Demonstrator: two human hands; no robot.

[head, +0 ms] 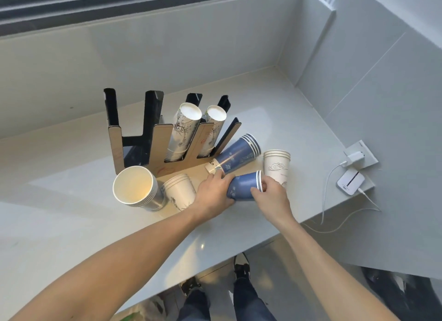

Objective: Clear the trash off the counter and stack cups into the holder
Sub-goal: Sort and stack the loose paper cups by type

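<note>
A wooden and black cup holder [134, 138] stands on the counter, with two stacks of white printed cups [184, 131] upside down in its right slots. A blue cup stack [244, 183] lies on its side; my left hand [212, 193] grips its base end and my right hand [270, 198] grips its rim end. A second blue cup stack [236, 155] lies tilted just behind it. White cup stacks stand at the front left [136, 186], front middle [179, 189] and right [277, 165].
The grey counter [71, 220] ends at a front edge near my arms, with walls behind and to the right. A white charger [355, 158], a white router [350, 181] and cables [330, 201] sit at the right edge. Legs and shoes show below.
</note>
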